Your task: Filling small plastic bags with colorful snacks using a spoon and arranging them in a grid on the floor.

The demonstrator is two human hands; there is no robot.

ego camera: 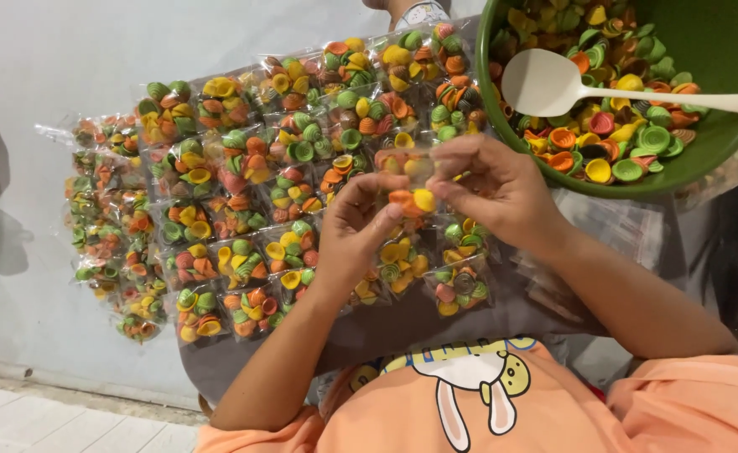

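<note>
Both hands pinch one small clear plastic packet of coloured shell-shaped crackers (411,191), held between them.

Left hand (359,225) grips its lower left, right hand (493,186) its top right; filled packets in rows (243,201) beneath; green bowl (721,38) with white spoon (553,84) far right.

A grey board (402,323) carries rows of clear snack packets (243,210) and a green bowl (721,50).

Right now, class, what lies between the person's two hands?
In the head view, a small clear packet of coloured shell-shaped crackers is pinched between the left hand and right hand.
</note>
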